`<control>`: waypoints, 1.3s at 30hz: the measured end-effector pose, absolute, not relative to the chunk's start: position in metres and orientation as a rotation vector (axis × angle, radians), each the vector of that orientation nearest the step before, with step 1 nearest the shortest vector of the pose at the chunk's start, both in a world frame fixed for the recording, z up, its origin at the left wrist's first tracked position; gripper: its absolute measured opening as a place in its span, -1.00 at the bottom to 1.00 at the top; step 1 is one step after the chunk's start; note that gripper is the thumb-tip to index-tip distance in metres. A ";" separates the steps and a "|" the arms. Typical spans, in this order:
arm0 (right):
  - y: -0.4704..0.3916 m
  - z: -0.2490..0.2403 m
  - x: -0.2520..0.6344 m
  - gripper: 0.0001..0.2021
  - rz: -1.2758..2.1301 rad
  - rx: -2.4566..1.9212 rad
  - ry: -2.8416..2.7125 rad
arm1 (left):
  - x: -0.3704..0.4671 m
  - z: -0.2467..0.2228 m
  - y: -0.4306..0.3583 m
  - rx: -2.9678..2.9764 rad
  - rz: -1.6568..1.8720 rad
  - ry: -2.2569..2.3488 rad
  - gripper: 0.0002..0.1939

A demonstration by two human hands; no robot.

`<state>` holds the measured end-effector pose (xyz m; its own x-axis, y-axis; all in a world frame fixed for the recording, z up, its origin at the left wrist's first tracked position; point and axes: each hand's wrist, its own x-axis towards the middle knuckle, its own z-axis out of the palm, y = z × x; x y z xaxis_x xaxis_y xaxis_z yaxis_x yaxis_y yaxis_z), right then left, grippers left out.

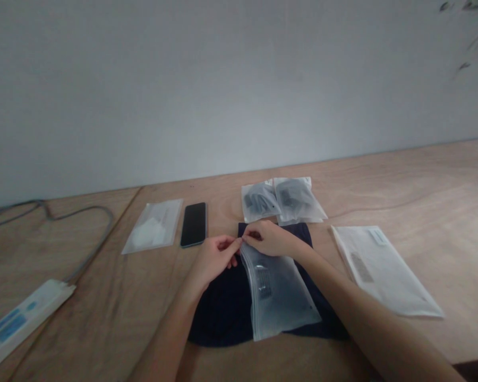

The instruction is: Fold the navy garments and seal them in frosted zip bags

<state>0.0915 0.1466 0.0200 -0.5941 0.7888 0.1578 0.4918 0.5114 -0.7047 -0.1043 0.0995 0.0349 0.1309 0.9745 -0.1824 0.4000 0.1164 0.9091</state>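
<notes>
A stack of frosted plastic bags (282, 297) lies on a dark navy cloth (223, 313) in the lower middle of the head view. My left hand (219, 257) pinches the upper left corner of the stack between thumb and fingers. Right beside it, my right hand (269, 237) has its fingers closed on the top edge of the same stack, and the fingertips of both hands nearly touch. Dark printing shows on the top bag. The cloth spreads out under the bags on both sides.
Beyond the cloth lie two filled frosted bags (260, 200) (298, 199). A black phone (194, 224) and a bag with white contents (153, 228) are at left. White packages (386, 270) lie at right. A power strip (24, 321) with a grey cable (99, 246) occupies the far left.
</notes>
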 end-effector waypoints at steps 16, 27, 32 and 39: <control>0.150 0.008 0.092 -0.82 0.676 -1.266 -2.197 | -0.093 0.027 0.068 1.595 0.708 1.447 -0.59; 0.148 0.014 0.086 -0.75 0.499 -1.332 -2.262 | -0.088 0.024 -0.035 1.469 0.534 1.489 -0.60; 0.100 0.032 0.104 -0.64 0.415 -1.266 -2.288 | -0.093 0.019 -0.038 1.366 0.574 1.509 -0.54; 0.008 -0.006 0.134 -0.47 0.385 -1.362 -2.119 | -0.091 0.019 -0.041 1.295 0.598 1.452 -0.44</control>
<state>0.1342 0.0083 -0.0059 -0.3065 0.8973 0.3176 0.7284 0.4359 -0.5286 -0.0909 -0.0415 0.0190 0.1378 0.9198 -0.3674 0.3946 0.2892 0.8721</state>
